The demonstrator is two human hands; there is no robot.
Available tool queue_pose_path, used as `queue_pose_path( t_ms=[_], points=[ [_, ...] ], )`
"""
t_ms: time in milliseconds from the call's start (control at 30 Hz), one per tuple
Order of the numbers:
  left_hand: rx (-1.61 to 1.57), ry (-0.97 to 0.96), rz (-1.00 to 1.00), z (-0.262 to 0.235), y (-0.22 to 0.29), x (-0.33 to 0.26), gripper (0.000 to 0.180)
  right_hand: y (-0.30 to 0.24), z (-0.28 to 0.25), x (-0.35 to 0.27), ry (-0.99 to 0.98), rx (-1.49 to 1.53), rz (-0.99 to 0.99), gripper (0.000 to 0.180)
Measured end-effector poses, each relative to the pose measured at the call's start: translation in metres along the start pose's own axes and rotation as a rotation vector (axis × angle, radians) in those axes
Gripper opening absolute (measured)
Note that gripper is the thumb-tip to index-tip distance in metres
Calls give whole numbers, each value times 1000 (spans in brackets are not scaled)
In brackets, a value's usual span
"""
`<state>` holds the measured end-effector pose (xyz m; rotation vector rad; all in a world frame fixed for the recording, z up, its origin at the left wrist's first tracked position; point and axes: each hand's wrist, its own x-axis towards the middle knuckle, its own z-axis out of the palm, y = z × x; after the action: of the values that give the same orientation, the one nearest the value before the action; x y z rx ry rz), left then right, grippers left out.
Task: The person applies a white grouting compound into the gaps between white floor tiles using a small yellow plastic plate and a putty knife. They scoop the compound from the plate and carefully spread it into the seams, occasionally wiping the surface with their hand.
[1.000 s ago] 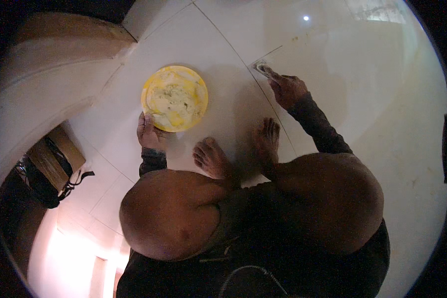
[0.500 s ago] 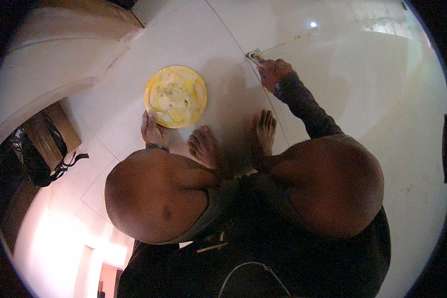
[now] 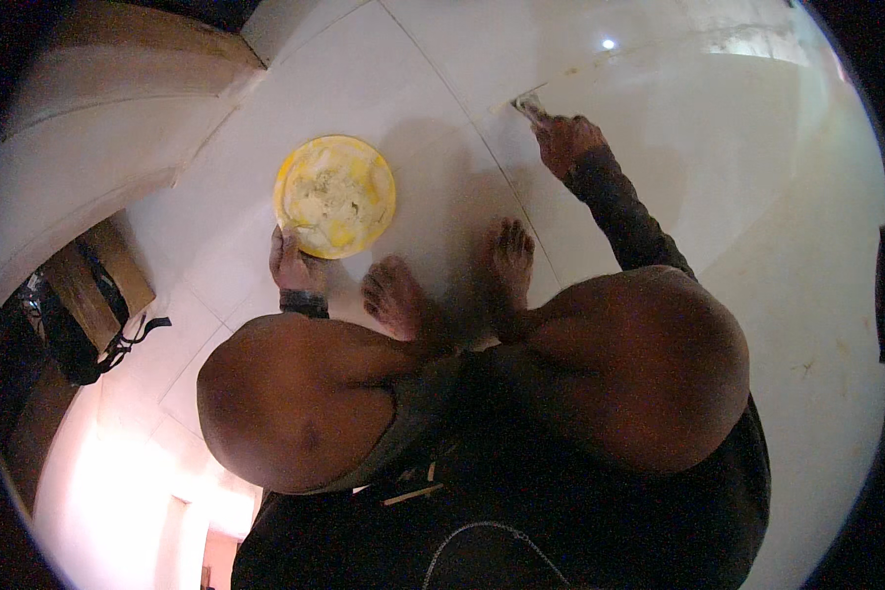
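My left hand (image 3: 289,262) grips the near-left edge of a round yellow lid-like plate (image 3: 376,179), its thumb over the rim and the fingers partly hidden. Pale, lumpy paste (image 3: 326,193) is smeared across the middle of the plate. Ahead and to the right, my right hand (image 3: 567,144) is closed on a small flat scraper (image 3: 528,102), smeared with something pale. Its blade end meets the floor along a tile joint, just right of where two joints cross.
Large pale floor tiles (image 3: 659,167) spread around my bare feet (image 3: 395,297). Yellowish smears (image 3: 571,71) mark the floor beyond the scraper. At left, a brown box (image 3: 120,264) and a black strapped bag (image 3: 81,334) stand near a curved pale structure (image 3: 118,147).
My right hand and the scraper have shifted rightward along the tile joint. The scraper is now turned more diagonally. My left hand still holds the plate, and the view has shifted slightly.
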<state>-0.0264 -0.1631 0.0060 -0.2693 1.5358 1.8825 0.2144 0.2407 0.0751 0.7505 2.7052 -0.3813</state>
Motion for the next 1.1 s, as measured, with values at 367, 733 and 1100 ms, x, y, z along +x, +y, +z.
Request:
queue_pose_path(
  t_ms=[367,733,1100],
  points=[
    [-113,-42,-56,19,0,5,38,79,32,-12,-3,5,166,40],
    [-111,-95,-24,30,6,0,37,188,10,35,51,445,375,26],
    [-44,-52,16,-3,12,-7,38,-30,43,36,-42,-50,93,25]
  ],
)
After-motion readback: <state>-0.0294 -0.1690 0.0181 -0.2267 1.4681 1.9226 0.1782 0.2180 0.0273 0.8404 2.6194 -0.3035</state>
